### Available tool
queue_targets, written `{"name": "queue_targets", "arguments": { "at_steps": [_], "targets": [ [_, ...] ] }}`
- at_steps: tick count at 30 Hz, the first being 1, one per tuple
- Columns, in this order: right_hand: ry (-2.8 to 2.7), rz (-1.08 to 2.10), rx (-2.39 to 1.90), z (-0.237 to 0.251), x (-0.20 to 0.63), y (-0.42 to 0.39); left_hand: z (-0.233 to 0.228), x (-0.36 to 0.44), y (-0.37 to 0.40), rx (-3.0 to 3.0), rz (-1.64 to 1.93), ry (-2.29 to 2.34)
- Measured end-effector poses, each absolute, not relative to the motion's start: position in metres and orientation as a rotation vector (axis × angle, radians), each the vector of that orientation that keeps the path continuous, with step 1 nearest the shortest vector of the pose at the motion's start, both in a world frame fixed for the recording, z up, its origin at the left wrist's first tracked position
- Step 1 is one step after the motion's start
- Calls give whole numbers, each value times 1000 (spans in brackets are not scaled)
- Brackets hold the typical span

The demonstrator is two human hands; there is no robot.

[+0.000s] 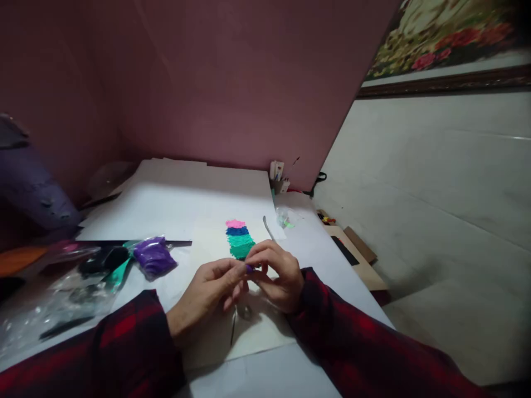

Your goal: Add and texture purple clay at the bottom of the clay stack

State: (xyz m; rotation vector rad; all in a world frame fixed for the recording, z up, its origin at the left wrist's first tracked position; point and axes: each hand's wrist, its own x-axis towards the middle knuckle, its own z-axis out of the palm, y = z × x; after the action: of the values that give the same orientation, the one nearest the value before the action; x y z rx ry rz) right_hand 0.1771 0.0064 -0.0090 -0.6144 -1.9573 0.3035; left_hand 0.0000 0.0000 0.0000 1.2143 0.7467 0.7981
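Note:
A small lump of purple clay (249, 269) is pinched between the fingertips of my left hand (209, 287) and my right hand (279, 276). Both hands meet above a cream sheet (265, 334). Just beyond them, the sheet carries textured bands of pink (235, 224), dark blue (237, 231) and green (241, 244) clay-like material. A spoon-shaped metal tool (246, 313) and a thin dark stick (233, 327) lie under my hands, partly hidden. Past my right fingers rests a curved metal tool (268, 226).
Left of the sheet lies a clear packet of purple clay (154, 258), beside a heap of plastic bags (89, 284). A large white board (178, 193) reaches toward the wall. At the back right are a small holder (279, 176) and a clear bag (285, 218).

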Motion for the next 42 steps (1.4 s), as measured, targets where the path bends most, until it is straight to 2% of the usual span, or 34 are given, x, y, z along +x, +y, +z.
{"name": "queue_targets", "arguments": {
  "at_steps": [27, 42],
  "targets": [
    [-1964, 299, -691, -8, 176, 6, -5, 1, -1, 1058, 936, 760],
    [-1962, 306, -671, -10, 176, 8, -2, 0, -1, 1225, 859, 815]
  ]
}}
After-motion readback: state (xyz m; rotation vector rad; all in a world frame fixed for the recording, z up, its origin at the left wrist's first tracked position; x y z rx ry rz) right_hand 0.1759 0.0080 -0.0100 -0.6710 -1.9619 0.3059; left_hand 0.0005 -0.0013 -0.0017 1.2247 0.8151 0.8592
